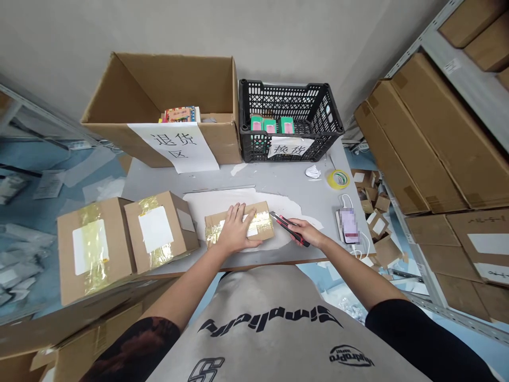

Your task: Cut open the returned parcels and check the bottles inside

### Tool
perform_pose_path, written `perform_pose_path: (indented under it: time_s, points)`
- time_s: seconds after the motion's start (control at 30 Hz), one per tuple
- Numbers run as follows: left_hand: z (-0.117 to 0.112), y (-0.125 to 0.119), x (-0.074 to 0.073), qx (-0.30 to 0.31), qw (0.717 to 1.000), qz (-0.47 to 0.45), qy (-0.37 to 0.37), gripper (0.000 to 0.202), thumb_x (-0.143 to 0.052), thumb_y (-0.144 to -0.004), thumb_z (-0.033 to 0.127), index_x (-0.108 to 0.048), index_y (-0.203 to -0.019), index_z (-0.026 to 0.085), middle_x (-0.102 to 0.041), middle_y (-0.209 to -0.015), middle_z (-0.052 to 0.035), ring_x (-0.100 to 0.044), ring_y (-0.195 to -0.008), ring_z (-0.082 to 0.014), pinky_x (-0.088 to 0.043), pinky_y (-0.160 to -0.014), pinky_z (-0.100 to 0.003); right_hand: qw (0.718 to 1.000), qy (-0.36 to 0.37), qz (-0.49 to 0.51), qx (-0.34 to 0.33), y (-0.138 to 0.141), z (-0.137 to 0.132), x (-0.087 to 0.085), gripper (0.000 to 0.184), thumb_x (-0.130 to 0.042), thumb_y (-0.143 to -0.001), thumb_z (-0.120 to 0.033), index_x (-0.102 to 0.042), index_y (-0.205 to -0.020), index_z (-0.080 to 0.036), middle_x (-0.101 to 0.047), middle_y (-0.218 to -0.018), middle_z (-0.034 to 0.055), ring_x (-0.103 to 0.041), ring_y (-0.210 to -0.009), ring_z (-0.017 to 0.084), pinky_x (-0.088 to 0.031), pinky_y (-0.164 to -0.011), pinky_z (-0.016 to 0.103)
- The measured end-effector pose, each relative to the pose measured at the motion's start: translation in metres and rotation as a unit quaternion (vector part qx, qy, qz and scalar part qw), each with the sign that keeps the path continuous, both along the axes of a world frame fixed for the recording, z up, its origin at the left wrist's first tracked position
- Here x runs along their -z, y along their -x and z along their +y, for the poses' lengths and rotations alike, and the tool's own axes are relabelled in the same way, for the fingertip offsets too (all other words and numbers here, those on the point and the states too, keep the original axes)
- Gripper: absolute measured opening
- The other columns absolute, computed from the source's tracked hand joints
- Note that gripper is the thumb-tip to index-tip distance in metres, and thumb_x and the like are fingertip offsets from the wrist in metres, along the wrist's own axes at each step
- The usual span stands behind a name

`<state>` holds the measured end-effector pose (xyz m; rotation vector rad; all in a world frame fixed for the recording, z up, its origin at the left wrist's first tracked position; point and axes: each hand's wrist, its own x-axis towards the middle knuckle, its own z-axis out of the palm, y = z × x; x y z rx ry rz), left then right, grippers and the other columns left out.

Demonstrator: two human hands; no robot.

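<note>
A small cardboard box (pixel 264 214) wrapped in yellowish clear tape, with a white label partly covered, lies on the white sheet on the table. My left hand (pixel 237 229) holds it from above, its fingers across the top and the thumb toward the near side. In my right hand (pixel 305 232) is a red-and-black utility knife (pixel 292 229), the fingers closed round its handle. Its metal blade end points left, close to the right end of the box. Whether the blade touches the tape I cannot tell.
Two taped cartons (pixel 156 229) stand at the table's left. Behind are a large open carton (pixel 167 140) and a black crate (pixel 291 114) holding green-and-pink boxes. A tape roll (pixel 338 179), crumpled paper (pixel 313 171) and a cabled phone (pixel 349 225) lie right. Shelved cartons (pixel 433 132) flank the table.
</note>
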<state>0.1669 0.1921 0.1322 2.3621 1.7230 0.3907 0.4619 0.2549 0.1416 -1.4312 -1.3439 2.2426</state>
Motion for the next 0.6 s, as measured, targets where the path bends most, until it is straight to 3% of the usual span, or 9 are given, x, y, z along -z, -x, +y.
perform_pose_path:
  time_s: [0.6]
  points:
    - [0.001, 0.003, 0.003, 0.000, 1.000, 0.006, -0.002, 0.106, -0.064, -0.062, 0.077, -0.039, -0.147, 0.017, -0.034, -0.150, -0.0213, -0.024, -0.142, -0.0440, -0.015, -0.115, -0.060, 0.998, 0.007, -0.046, -0.043, -0.015, -0.009, -0.005, 0.055, -0.064, -0.081, -0.055, -0.059, -0.125, -0.023, -0.057, -0.055, -0.0042, -0.048, -0.042, 0.011, -0.037, -0.036, 0.021]
